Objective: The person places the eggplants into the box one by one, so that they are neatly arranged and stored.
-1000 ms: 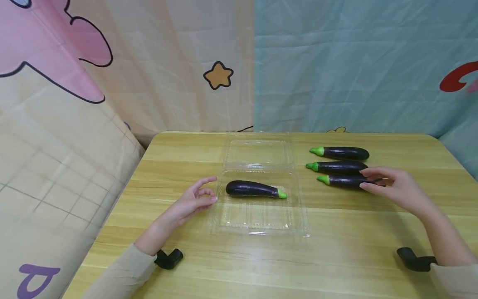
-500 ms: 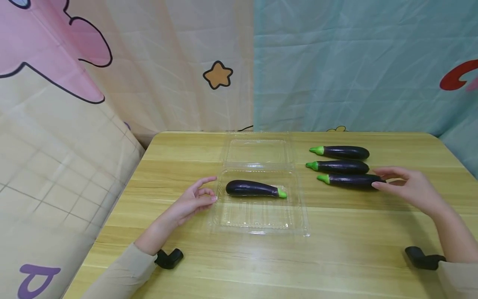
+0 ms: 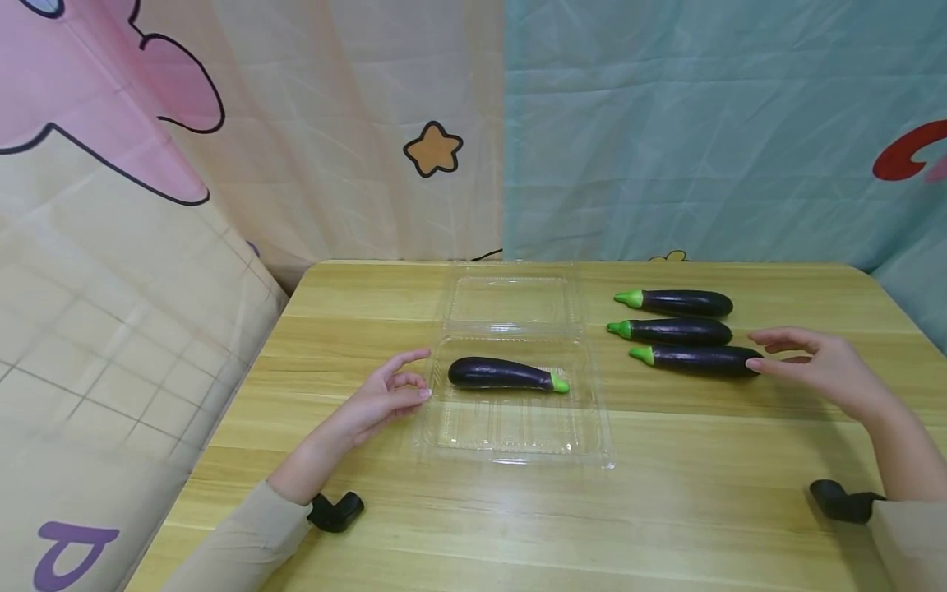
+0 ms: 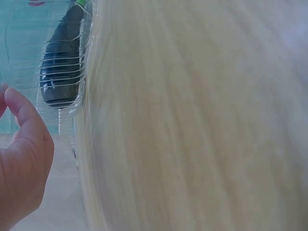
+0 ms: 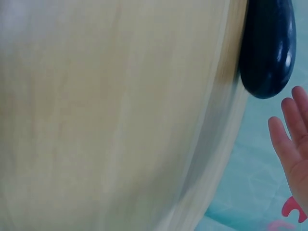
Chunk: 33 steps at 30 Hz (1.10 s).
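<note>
A clear plastic clamshell box [image 3: 510, 427] lies unfolded on the table, one dark eggplant [image 3: 499, 374] in its near half. The left hand [image 3: 377, 403] is at the box's left edge, fingers loosely bent, holding nothing. Three more eggplants lie in a column at the right, green stems pointing left. At the blunt end of the nearest one [image 3: 703, 360], the right hand [image 3: 832, 370] has its fingers apart and grips nothing; its thumb is at or just beside the tip. The right wrist view has that hand [image 5: 293, 144] below an eggplant's rounded end [image 5: 268, 53].
The other two eggplants [image 3: 688, 302] [image 3: 673, 331] lie behind the nearest one. Beyond the table's [image 3: 666, 510] back edge hang printed curtains [image 3: 695, 148]. A black fitting [image 3: 336, 512] is at the left wrist, another [image 3: 843, 501] at the right wrist.
The right hand has drawn back to the right, off the nearest eggplant's body to its blunt end, and that eggplant is in view along its length. The left hand and box have not moved.
</note>
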Tool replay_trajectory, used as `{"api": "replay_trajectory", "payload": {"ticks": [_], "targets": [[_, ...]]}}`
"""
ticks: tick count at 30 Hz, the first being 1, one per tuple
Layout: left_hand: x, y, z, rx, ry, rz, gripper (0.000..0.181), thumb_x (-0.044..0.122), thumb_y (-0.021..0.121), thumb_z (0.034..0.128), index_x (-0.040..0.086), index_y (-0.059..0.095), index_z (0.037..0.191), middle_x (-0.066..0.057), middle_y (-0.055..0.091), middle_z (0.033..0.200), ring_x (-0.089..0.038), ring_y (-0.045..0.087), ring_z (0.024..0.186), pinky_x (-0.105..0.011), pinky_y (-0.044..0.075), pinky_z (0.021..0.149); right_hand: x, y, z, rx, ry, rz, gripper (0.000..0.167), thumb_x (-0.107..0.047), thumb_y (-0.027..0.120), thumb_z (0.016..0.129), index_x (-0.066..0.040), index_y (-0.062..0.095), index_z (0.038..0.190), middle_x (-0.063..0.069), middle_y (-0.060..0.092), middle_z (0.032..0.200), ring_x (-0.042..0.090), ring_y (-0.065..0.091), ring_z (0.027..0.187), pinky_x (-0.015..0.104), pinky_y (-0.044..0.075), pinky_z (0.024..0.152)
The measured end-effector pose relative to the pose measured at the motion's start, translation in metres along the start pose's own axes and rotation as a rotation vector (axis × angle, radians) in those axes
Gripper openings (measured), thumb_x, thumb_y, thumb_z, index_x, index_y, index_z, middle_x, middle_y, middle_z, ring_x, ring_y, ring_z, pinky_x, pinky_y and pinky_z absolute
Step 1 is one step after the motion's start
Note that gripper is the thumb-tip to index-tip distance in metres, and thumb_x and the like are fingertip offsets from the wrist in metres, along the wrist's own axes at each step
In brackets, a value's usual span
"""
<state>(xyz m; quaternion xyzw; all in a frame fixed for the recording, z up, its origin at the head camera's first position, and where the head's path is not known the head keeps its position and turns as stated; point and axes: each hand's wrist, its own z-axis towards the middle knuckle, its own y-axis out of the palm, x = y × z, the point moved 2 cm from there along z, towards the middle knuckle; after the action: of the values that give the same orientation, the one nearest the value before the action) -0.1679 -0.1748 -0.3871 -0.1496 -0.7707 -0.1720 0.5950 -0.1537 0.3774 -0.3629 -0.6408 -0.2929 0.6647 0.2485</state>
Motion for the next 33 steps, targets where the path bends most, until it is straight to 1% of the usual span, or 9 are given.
{"api": "replay_trajectory", "payload": {"ticks": [5, 12, 20, 26, 33], "targets": [[-0.001, -0.001, 0.001, 0.007, -0.007, -0.004, 0.067, -0.002, 0.058, 0.0871, 0.008, 0.026, 0.145, -0.001, 0.054, 0.092, -0.011, 0.057, 0.080, -0.021, 0.048, 0.072, 0.007, 0.000, 0.004, -0.038, 0.010, 0.016, 0.049, -0.025, 0.067, 0.087, -0.002, 0.053, 0.127, -0.031, 0.050, 0.105, -0.015, 0.046, 0.091, 0.011, 0.045, 0.066], [-0.002, -0.001, 0.001, 0.009, -0.007, -0.005, 0.067, -0.002, 0.059, 0.0867, 0.009, 0.026, 0.145, 0.000, 0.054, 0.091, -0.012, 0.057, 0.080, -0.021, 0.049, 0.071, 0.015, 0.000, 0.009, -0.062, 0.037, -0.001, 0.045, -0.025, 0.066, 0.087, -0.007, 0.054, 0.127, -0.034, 0.048, 0.103, -0.016, 0.045, 0.090, 0.013, 0.043, 0.065], [-0.003, -0.002, 0.002, 0.006, -0.001, 0.003, 0.067, -0.002, 0.059, 0.0871, 0.009, 0.027, 0.145, 0.000, 0.055, 0.091, -0.012, 0.057, 0.080, -0.021, 0.049, 0.072, 0.018, 0.002, 0.014, -0.079, 0.031, -0.010, 0.048, -0.025, 0.066, 0.087, -0.001, 0.052, 0.126, -0.034, 0.049, 0.102, -0.014, 0.045, 0.088, 0.012, 0.042, 0.066], [-0.003, -0.002, 0.003, 0.000, 0.008, 0.008, 0.066, -0.001, 0.059, 0.0874, 0.008, 0.026, 0.144, 0.001, 0.055, 0.091, -0.012, 0.057, 0.081, -0.021, 0.049, 0.072, 0.020, 0.003, 0.016, -0.105, 0.040, -0.032, 0.050, -0.027, 0.066, 0.087, -0.002, 0.051, 0.128, -0.034, 0.047, 0.102, -0.014, 0.043, 0.089, 0.014, 0.042, 0.066], [-0.002, -0.001, 0.002, -0.003, 0.007, 0.012, 0.066, -0.001, 0.059, 0.0875, 0.008, 0.026, 0.144, 0.001, 0.054, 0.091, -0.012, 0.056, 0.080, -0.021, 0.048, 0.071, 0.021, 0.005, 0.018, -0.132, 0.045, -0.030, 0.050, -0.027, 0.067, 0.087, -0.001, 0.052, 0.127, -0.033, 0.046, 0.103, -0.014, 0.042, 0.090, 0.016, 0.044, 0.067]]}}
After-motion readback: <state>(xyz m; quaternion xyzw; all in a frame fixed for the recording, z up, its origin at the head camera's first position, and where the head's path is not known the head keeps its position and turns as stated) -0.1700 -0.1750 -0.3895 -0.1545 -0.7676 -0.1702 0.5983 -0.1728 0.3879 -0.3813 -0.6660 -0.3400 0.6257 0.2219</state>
